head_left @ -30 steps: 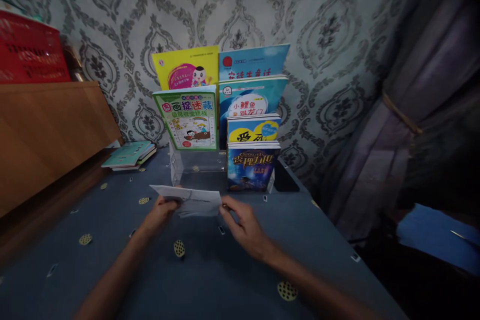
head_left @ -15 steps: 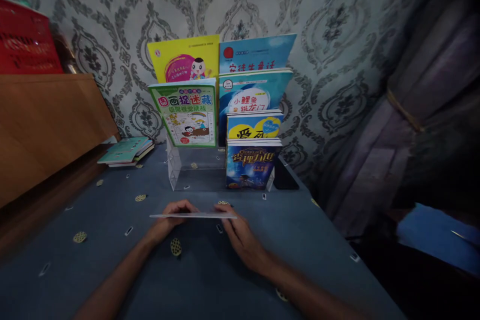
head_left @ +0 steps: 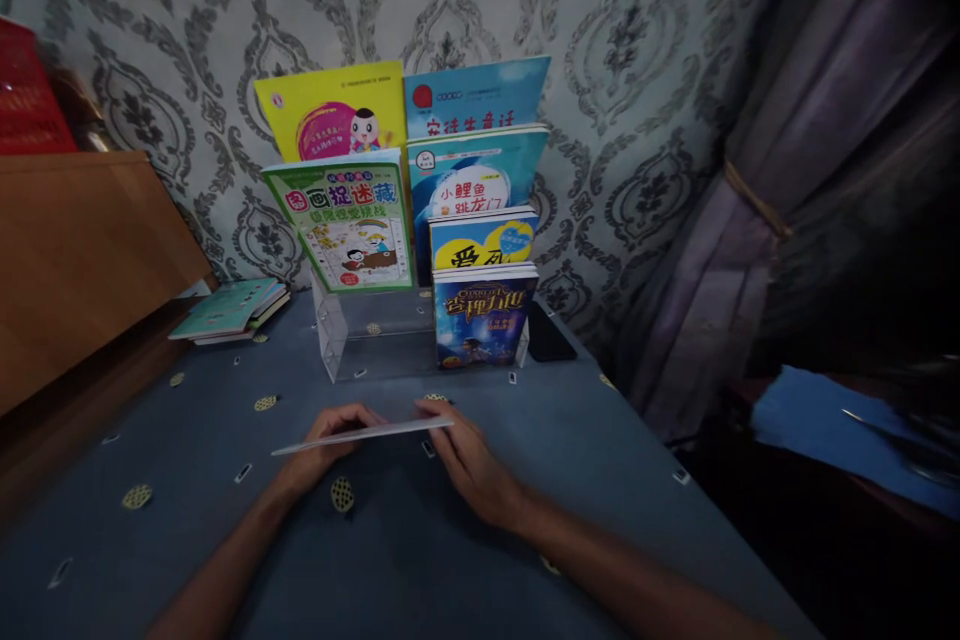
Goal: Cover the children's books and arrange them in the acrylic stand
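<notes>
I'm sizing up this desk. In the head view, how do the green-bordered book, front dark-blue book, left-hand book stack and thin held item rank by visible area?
Largest to smallest:
1. Green-bordered book
2. Front dark-blue book
3. Left-hand book stack
4. Thin held item: nearly edge-on, so its full size is unsure.

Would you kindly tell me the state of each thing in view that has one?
Thin pale item: held, seen edge-on, left end lower in the picture; open or folded, unclear.
Left hand: closed on the thin pale item.
Right hand: closed on its other end.
Displayed books: closed, upright, covers forward.
Clear stand: standing, bearing books.
Book stack: lying flat.
Dark slab: lying flat.
Curtain: tied back.
</notes>
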Demonstrator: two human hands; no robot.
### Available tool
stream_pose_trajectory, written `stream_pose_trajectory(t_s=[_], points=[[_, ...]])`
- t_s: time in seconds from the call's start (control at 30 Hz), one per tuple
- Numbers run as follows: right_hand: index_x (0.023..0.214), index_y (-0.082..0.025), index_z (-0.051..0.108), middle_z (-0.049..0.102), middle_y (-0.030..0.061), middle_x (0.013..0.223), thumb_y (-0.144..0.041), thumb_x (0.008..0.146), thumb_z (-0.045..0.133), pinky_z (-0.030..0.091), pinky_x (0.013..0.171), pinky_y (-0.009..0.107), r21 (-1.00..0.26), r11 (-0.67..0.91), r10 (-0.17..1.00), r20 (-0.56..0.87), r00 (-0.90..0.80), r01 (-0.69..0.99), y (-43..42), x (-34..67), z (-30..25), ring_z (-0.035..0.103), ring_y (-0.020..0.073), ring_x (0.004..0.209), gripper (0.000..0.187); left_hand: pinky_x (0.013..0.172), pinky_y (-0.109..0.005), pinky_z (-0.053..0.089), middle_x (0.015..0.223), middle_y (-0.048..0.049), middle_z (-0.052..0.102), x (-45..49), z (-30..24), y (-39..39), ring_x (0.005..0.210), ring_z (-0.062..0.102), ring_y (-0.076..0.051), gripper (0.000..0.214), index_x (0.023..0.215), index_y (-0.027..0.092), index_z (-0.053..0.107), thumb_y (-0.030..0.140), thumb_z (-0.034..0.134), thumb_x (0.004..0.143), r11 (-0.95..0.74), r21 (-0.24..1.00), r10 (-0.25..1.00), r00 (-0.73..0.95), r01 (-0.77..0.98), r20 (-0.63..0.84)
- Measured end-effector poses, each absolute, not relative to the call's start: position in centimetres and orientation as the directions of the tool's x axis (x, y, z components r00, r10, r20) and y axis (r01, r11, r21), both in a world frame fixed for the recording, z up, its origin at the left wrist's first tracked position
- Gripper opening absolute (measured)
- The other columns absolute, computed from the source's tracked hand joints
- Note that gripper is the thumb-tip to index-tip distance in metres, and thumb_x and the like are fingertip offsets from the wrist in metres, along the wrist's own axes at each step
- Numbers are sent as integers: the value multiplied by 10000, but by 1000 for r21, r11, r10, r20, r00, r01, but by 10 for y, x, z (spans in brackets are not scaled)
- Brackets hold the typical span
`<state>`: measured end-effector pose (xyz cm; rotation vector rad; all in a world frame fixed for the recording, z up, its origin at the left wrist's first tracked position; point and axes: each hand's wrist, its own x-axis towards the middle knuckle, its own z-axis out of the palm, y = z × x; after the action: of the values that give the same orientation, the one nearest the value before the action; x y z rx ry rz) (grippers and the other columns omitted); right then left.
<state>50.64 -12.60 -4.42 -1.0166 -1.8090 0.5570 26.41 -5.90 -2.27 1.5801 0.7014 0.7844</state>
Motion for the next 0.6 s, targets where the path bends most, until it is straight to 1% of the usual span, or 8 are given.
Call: stream_pose_trajectory(t_s=[0.23,0.33,0.43,0.53,0.6], points=[[1344,-188,578,684,131,1278,-332,1073,341,507,1091,422,-710,578,813,545,-206,402,-124,505,-42,643,223,1205,388,857,-311,483,961,-65,745,263,-16,-61,928,664,-236,357,880,180,752,530,743,807,-200,979,765,629,32,136],[1342,-190,578,684,131,1275,-315,1070,340,496,1098,446,-707,570,817,541,-199,418,-124,505,-41,633,233,1215,382,846,-315,492,974,-70,747,262,-12,-64,924,668,-235,379,941,181,756,536,746,810,-191,978,776,623,88,96],[1359,-198,562,676,128,1290,-308,1069,343,498,1092,447,-715,560,825,529,-200,418,-125,505,-39,629,236,1219,380,836,-325,506,963,-68,755,259,-12,-64,894,677,-240,465,1009,190,764,574,791,748,-185,978,801,592,96,94],[1376,-221,548,684,112,1260,-304,1073,337,505,1075,431,-717,562,824,530,-200,413,-126,504,-37,634,229,1199,379,842,-359,517,954,-85,761,257,-14,-62,890,678,-274,567,962,195,795,686,790,677,-237,970,794,585,50,164],[1379,-239,547,681,99,1264,-296,1075,334,490,1089,428,-708,578,813,543,-211,406,-126,504,-36,624,223,1212,375,829,-373,517,941,-97,759,256,-15,-61,874,665,-283,596,925,198,809,740,750,685,-275,960,785,588,52,193]])
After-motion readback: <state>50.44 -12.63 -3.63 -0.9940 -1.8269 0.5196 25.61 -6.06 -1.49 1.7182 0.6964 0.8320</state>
